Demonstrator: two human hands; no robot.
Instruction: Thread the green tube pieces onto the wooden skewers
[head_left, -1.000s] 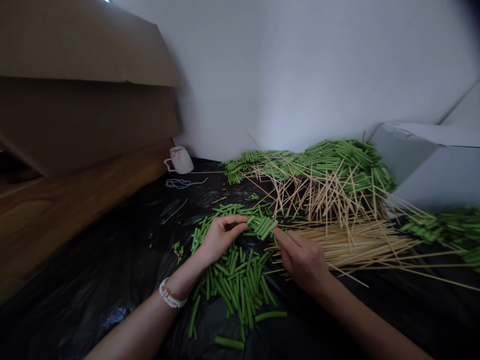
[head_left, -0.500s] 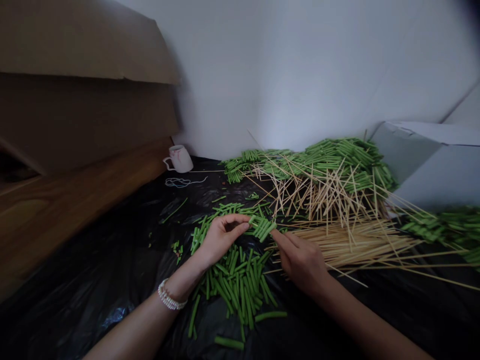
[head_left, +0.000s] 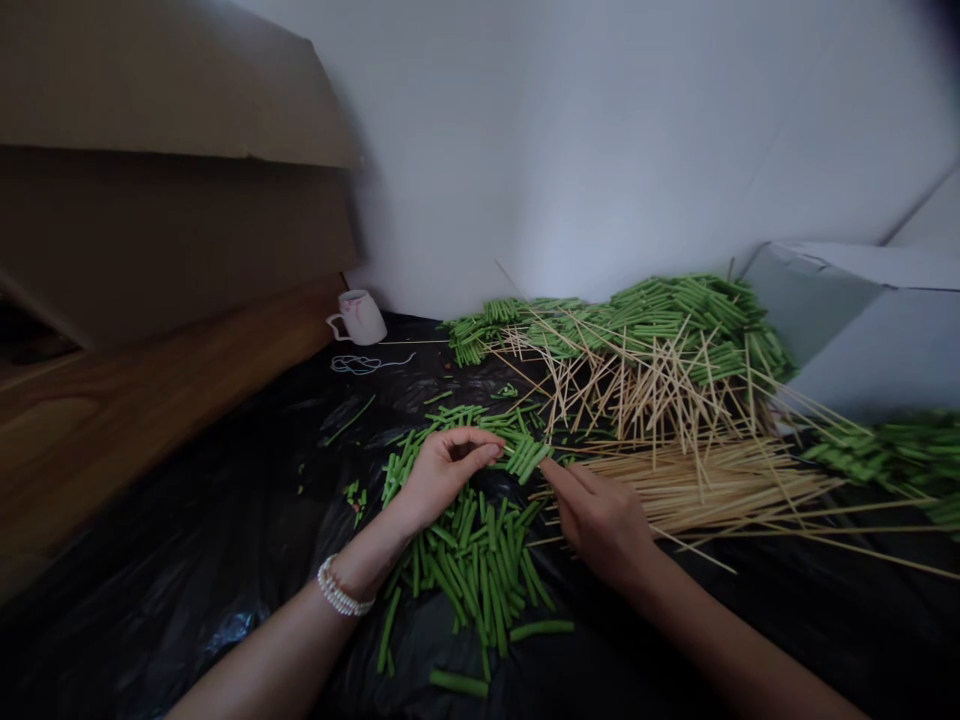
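My left hand [head_left: 442, 472] is closed in a pinch, thumb and forefinger on a cut green stem piece at the left end of a short row of stems [head_left: 525, 457]. The pieces lie side by side in that row, apparently threaded on a thin wooden skewer. At the row's right end my right hand [head_left: 604, 515] is closed, gripping the skewer, which its fingers mostly hide. Beneath and in front of both hands spreads a loose pile of cut green stems [head_left: 484, 575].
Bare wooden skewers [head_left: 720, 490] lie right of my right hand. Behind them is a heap of filled skewers [head_left: 675, 310], with more green stems [head_left: 892, 455] far right. A mug [head_left: 362, 318], white string [head_left: 356, 365], cardboard box [head_left: 172, 210] and white box [head_left: 862, 320] surround the black plastic sheet [head_left: 247, 540].
The left fingertips have shifted very slightly right, along the row of stems. My right hand and the surroundings look the same.
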